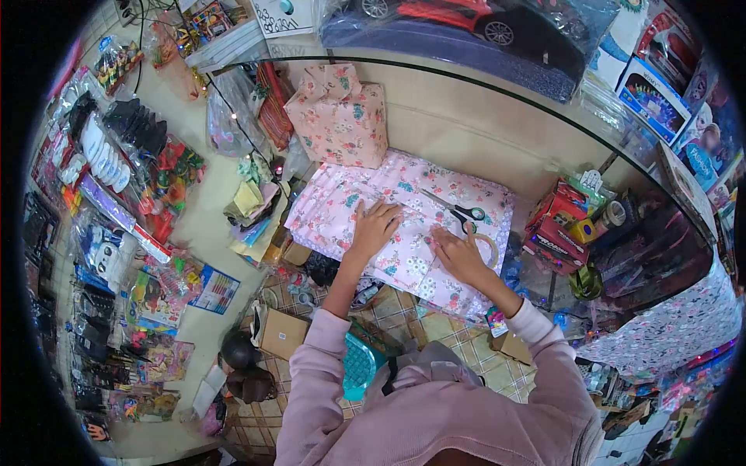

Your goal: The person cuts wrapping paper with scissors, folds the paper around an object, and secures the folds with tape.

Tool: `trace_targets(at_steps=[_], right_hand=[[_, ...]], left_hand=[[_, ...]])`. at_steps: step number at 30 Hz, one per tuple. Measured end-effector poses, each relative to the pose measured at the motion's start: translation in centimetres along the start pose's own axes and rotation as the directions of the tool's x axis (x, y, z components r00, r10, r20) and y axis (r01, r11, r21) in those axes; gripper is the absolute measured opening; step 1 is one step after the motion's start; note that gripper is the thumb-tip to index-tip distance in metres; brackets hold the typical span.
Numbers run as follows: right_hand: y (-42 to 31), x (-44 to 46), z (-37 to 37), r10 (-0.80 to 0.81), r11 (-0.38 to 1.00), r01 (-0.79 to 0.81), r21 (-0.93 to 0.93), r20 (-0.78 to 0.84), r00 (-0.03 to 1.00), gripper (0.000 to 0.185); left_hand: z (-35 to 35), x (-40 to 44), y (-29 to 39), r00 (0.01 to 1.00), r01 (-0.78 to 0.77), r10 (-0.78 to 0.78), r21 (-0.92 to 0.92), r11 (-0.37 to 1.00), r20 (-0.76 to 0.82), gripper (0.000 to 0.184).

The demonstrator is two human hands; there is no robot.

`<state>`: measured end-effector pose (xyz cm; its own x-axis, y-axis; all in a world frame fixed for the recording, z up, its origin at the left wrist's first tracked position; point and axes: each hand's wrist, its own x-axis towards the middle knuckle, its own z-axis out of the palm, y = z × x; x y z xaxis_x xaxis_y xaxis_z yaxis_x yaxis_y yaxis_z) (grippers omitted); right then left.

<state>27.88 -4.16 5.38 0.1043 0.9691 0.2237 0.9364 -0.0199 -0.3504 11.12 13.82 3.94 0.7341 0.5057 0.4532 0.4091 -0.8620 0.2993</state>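
Observation:
Pink floral paper (404, 272) covers the surface before me. My left hand (377, 227) lies on it left of the middle, fingers spread, holding nothing. On the right side my right hand (460, 255) rests on the same paper with its fingers apart, beside a roll of tape (488, 250). Scissors (458, 208) with dark and green handles lie just beyond my right hand. Behind the paper, at the back left, stands a package (339, 116) wrapped in floral paper.
A glass shelf edge (466, 75) curves above the back. Red boxes (557, 233) stand to the right. Folded papers and bags (252, 203) lie at the left. Below are a cardboard box (284, 334) and a teal basket (361, 365).

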Motion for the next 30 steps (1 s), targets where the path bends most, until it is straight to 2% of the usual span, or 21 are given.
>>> trace_targets(at_steps=[3, 6, 9, 12, 15, 18, 19, 22, 25, 28, 30], right_hand=[[0.2, 0.0, 0.3, -0.024, 0.999, 0.023, -0.028, -0.045, 0.999, 0.041], [0.4, 0.5, -0.1, -0.014, 1.000, 0.014, -0.011, -0.009, 1.000, 0.038], [0.6, 0.4, -0.2, -0.036, 0.998, 0.039, 0.055, -0.062, 0.997, 0.037], [0.3, 0.5, 0.5, 0.004, 1.000, -0.005, -0.019, -0.055, 0.998, 0.037], [0.7, 0.1, 2.4, -0.039, 0.989, 0.022, -0.144, -0.117, 0.992, 0.039], [1.0, -0.2, 2.7, -0.087, 0.980, 0.055, -0.189, -0.162, 0.983, 0.040], [0.9, -0.1, 2.7, -0.101, 0.979, 0.066, -0.192, -0.175, 0.979, 0.040], [1.0, -0.1, 2.6, -0.121, 0.970, 0.084, -0.228, -0.154, 0.981, 0.040], [0.7, -0.2, 2.3, -0.178, 0.948, 0.127, -0.292, -0.156, 0.972, 0.040], [1.3, 0.1, 2.2, -0.159, 0.946, 0.136, -0.295, -0.054, 0.986, 0.043], [1.6, 0.3, 2.4, -0.220, 0.934, 0.181, -0.308, -0.094, 0.971, 0.040]], left_hand=[[-0.2, 0.0, 0.0, 0.996, 0.018, -0.018, -0.008, 1.000, 0.088, 0.034], [-0.7, 0.1, 0.2, 0.990, 0.026, -0.028, 0.016, 1.000, 0.138, 0.036], [-0.3, -0.6, 1.4, 1.000, -0.010, 0.007, 0.094, 0.996, 0.023, 0.040], [-2.5, -3.3, 6.0, 0.995, -0.097, 0.097, 0.015, 0.995, 0.023, 0.038], [-2.9, -6.8, 10.4, 0.988, -0.062, 0.071, -0.069, 0.996, 0.134, 0.042], [-1.2, -9.6, 11.7, 0.998, 0.007, -0.002, -0.072, 0.997, 0.061, 0.040], [-0.7, -10.0, 11.7, 1.000, 0.009, -0.010, -0.024, 1.000, -0.018, 0.038], [0.5, -10.8, 11.9, 0.995, 0.013, -0.006, 0.071, 0.997, -0.096, 0.039], [0.9, -11.1, 11.9, 0.994, 0.004, 0.011, 0.140, 0.990, -0.109, 0.037], [0.6, -11.1, 11.6, 0.995, -0.016, 0.027, 0.110, 0.994, -0.096, 0.032], [0.5, -11.4, 11.3, 0.992, -0.013, 0.024, 0.092, 0.996, -0.123, 0.031]])
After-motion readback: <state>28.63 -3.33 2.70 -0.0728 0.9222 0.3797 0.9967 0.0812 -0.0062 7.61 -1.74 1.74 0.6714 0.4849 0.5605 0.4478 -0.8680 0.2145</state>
